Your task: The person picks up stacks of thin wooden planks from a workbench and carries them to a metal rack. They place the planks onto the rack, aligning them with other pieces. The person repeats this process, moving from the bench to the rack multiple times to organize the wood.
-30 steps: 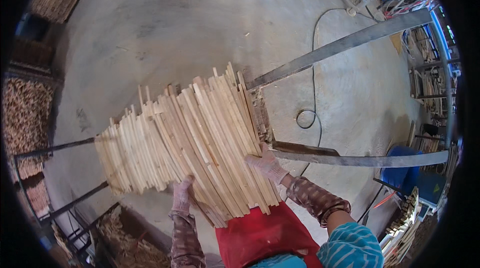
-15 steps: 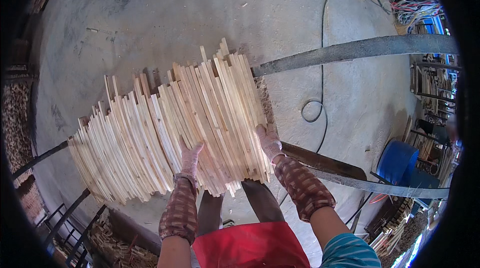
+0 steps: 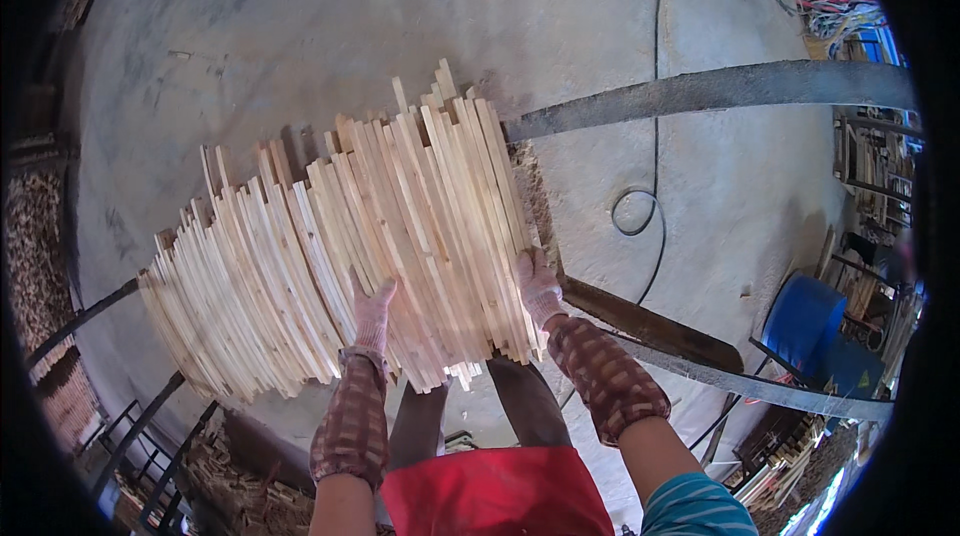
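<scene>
A wide layer of pale wooden strips [image 3: 400,226] lies side by side in front of me, their far ends uneven. My left hand [image 3: 372,316], in a light knit glove, rests on the strips near their close ends, thumb and fingers spread apart. Against the right edge of the layer lies my right hand [image 3: 541,291], gloved too, its fingers stretched along the outermost strips. Several strips lie between the two hands. Some fingertips of both hands are hard to make out.
A grey metal bar [image 3: 720,96] and a lower metal bar [image 3: 750,384] reach right from the layer. A brown beam [image 3: 660,326] juts out beside my right forearm. Black cable [image 3: 657,166] coils on the concrete floor. A blue barrel [image 3: 803,318] stands at right; stacked wood [image 3: 40,246] is at left.
The view has shifted slightly. My left hand has moved a little left over the strips, while my right hand stays at the right edge.
</scene>
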The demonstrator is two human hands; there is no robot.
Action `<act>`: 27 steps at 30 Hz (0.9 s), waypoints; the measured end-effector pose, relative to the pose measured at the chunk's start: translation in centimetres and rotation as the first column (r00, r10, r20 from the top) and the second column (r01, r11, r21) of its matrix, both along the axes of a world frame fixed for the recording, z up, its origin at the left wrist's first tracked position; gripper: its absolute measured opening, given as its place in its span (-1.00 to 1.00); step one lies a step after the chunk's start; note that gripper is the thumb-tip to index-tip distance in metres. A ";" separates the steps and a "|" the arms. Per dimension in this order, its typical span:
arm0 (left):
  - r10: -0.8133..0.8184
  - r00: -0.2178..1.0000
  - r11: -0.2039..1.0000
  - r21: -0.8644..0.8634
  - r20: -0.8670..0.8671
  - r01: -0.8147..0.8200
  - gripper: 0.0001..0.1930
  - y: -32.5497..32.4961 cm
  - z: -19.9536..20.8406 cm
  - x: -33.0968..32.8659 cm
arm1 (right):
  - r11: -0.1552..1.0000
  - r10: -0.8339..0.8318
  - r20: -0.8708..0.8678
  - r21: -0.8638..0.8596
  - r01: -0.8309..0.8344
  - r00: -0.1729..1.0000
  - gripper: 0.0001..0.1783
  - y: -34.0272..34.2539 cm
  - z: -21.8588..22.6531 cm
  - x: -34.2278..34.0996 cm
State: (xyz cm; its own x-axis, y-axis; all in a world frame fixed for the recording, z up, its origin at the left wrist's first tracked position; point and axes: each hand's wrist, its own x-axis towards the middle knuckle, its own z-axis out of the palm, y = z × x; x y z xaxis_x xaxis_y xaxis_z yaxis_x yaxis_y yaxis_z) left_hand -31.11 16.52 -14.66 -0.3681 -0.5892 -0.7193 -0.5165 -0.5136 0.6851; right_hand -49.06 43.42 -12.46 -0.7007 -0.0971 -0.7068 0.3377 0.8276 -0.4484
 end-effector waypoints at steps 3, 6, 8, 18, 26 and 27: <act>-0.090 0.993 0.996 0.002 0.072 0.090 0.15 -0.2 1.0 -1.4 | 0.996 0.092 -0.257 0.010 -0.092 0.962 -0.27 2.9 -3.9 1.1; -0.121 0.986 0.992 -0.008 0.114 0.123 0.18 -0.6 0.8 -0.8 | 0.990 -0.021 0.037 -0.141 0.026 0.999 -0.30 2.3 -2.7 -0.6; -0.118 0.982 0.993 -0.006 0.145 0.120 0.18 -0.6 0.9 -1.1 | 0.977 -0.074 -0.004 -0.203 0.071 0.997 -0.31 1.5 -2.1 0.4; -0.150 0.985 0.987 0.074 0.089 0.143 0.19 -0.7 1.4 -2.5 | 0.936 -0.115 -0.134 -0.347 0.062 0.984 -0.31 1.8 0.1 0.9; -0.120 0.987 0.984 0.145 0.104 0.104 0.23 -0.9 0.4 -1.8 | 0.850 -0.213 0.212 -0.442 0.287 0.954 -0.35 1.9 -1.1 -0.7; -0.133 0.984 0.986 0.118 0.120 0.119 0.24 -0.9 0.5 -1.9 | 0.838 -0.249 0.186 -0.450 0.307 0.951 -0.36 0.1 0.1 -1.0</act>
